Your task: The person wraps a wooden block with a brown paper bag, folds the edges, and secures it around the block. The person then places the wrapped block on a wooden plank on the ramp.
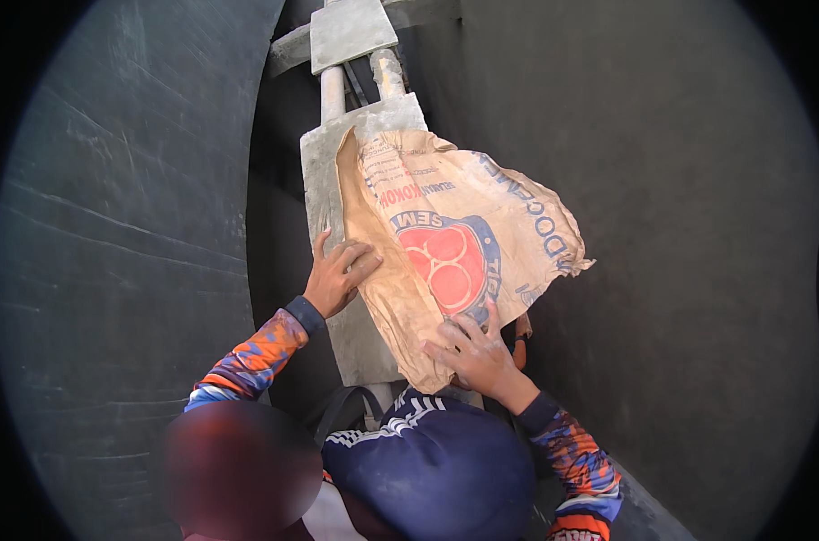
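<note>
A brown paper sack (436,234) with red and blue print is spread over a grey dusty slab (324,194). Its left side is folded over as a long plain strip, and its right part hangs past the slab's edge with a ragged rim. On the fold's left edge, my left hand (335,275) grips the paper with bent fingers. My right hand (480,356) holds the lower end of the sack, its fingers bent onto the paper and partly apart. The undersides of both hands are hidden.
A second, smaller grey slab (351,34) lies farther off, linked by pale round posts (334,95). A large dark curved panel (130,225) rises at the left. Dark blue cloth with white stripes (432,469) and a blurred dark red shape (242,469) fill the near side.
</note>
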Motion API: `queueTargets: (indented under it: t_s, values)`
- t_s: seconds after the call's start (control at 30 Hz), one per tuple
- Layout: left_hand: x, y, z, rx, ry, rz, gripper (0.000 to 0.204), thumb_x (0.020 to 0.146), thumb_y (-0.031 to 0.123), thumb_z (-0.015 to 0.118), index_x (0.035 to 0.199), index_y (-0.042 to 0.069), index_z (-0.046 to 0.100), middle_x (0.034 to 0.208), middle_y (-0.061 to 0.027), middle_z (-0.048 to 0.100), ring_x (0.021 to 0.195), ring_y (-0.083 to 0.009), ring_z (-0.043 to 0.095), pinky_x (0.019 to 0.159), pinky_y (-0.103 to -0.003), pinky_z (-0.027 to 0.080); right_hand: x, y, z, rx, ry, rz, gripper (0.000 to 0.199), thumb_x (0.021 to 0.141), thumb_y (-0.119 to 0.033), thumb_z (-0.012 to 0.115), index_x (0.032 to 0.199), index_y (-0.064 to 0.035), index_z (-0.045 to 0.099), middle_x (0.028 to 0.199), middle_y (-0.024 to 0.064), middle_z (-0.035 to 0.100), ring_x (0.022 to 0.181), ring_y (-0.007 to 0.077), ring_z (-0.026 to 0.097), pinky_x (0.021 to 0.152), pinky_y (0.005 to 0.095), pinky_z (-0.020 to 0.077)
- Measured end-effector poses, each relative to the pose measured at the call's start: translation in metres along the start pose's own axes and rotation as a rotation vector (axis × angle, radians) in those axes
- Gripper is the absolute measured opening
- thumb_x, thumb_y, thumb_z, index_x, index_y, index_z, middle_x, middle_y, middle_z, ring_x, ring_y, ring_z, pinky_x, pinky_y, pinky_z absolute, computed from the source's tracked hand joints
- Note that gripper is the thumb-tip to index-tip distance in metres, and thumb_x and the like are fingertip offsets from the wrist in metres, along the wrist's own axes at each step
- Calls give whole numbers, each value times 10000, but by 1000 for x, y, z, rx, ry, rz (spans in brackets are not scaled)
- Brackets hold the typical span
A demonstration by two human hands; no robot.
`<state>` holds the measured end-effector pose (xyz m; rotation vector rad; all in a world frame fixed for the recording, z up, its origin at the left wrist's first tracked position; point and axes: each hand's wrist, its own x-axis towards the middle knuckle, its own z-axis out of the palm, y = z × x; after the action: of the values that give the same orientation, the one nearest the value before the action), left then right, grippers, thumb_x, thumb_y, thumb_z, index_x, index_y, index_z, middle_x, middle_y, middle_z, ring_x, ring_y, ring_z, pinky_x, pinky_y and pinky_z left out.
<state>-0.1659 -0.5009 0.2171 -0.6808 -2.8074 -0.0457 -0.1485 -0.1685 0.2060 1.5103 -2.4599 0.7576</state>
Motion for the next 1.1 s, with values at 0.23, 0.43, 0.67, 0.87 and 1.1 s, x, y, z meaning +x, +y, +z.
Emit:
queueTargets:
  t_s: [0.23, 0.43, 0.67, 0.87, 1.1]
  values:
    - [-31, 9, 21, -68, -66, -86, 645, 749, 72, 716, 1348, 293, 619, 1410, -76, 527, 1313, -273, 506, 1147, -627, 222, 1, 33, -8, 541, -379, 500, 522, 859, -271, 701, 1327, -61, 604, 1354, 167, 554, 1268, 367, 520, 1100, 514, 359]
    - [-31, 17, 17, -111, -73, -142, 666, 713, 44, 714, 1326, 295, 646, 1477, -107, 476, 1351, -315, 466, 1134, -637, 227, 70, 44, 40, 162, 35, 639, 549, 856, -353, 725, 1293, -40, 616, 1353, 173, 521, 1297, 366, 465, 1100, 543, 334]
    - [-43, 20, 22, -98, -119, -197, 625, 751, 59, 684, 1322, 309, 647, 1492, -89, 469, 1375, -294, 445, 1145, -647, 170, 80, 61, 110, -24, 111, 591, 274, 849, -292, 719, 1066, -129, 683, 1229, 104, 567, 1232, 311, 497, 1095, 605, 320]
    - [-51, 31, 31, -88, -158, -257, 634, 766, 50, 662, 1351, 291, 619, 1481, -101, 473, 1375, -295, 445, 1145, -665, 134, 77, 79, 106, 255, 311, 540, 142, 833, -100, 695, 969, -61, 694, 1099, 104, 611, 1080, 335, 560, 963, 486, 422]
    - [-53, 38, 25, -215, -208, -342, 640, 752, 38, 646, 1378, 148, 573, 1448, -127, 494, 1343, -300, 482, 1156, -667, 109, 80, 85, 91, 394, 317, 489, 140, 837, -43, 665, 976, -45, 681, 1069, 122, 598, 1058, 354, 563, 935, 452, 455]
